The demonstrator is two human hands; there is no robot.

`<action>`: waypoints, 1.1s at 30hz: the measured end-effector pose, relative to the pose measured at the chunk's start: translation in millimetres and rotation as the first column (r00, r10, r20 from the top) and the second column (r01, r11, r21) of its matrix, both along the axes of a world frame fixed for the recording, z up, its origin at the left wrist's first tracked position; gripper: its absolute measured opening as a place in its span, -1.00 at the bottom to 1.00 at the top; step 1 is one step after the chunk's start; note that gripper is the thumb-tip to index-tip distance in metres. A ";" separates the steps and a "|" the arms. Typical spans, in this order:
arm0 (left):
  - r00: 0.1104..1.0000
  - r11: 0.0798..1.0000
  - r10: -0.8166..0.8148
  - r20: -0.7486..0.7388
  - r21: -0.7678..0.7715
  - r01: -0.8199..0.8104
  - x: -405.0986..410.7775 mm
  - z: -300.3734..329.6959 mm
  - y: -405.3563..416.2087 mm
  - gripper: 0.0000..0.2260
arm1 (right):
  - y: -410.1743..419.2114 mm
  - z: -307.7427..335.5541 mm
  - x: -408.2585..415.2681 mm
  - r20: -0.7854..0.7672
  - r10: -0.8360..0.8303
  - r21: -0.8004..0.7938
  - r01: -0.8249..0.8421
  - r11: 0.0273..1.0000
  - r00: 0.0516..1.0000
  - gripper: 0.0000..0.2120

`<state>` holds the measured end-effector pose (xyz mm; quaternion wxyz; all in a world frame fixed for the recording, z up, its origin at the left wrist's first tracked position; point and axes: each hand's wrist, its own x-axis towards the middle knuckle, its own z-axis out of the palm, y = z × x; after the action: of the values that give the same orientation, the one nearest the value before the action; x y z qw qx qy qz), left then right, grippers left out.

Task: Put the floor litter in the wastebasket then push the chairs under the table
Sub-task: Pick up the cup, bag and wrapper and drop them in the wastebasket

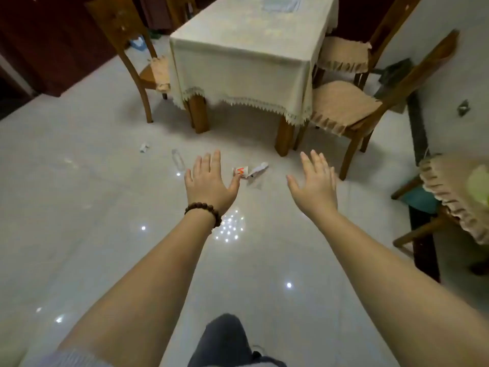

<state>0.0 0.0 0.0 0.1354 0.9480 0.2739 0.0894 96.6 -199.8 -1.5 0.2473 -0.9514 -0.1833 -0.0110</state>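
On the glossy white floor lie a crumpled white wrapper with red print (251,172), a clear plastic bottle (178,160) and a small white paper scrap (144,147). My left hand (209,181), with a bead bracelet at the wrist, is stretched out flat and open, its thumb beside the wrapper. My right hand (316,182) is spread open to the wrapper's right and holds nothing. Behind the litter stands the table (238,64) under a cream cloth. A wooden chair (132,49) stands at its left, two cushioned chairs (352,107) (344,54) at its right. No wastebasket shows.
Another cushioned chair (455,192) juts in at the right edge, beside a dark strip along the wall (420,133). Dark red furniture (53,43) fills the back left. My dark trouser leg (225,340) shows at the bottom. Something pale lies on the tabletop (280,4).
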 end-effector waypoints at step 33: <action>0.934 0.981 -0.029 -0.357 -0.191 -0.042 412.4 -155.3 190.9 -0.35 | 172.7 -161.2 420.2 -0.303 -0.068 -0.141 0.025 0.990 0.950 -0.48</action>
<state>412.4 190.9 -155.3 0.1755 0.9295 0.3045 -0.1117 516.8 -27.1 -162.8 0.2074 -0.9601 -0.1205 0.1438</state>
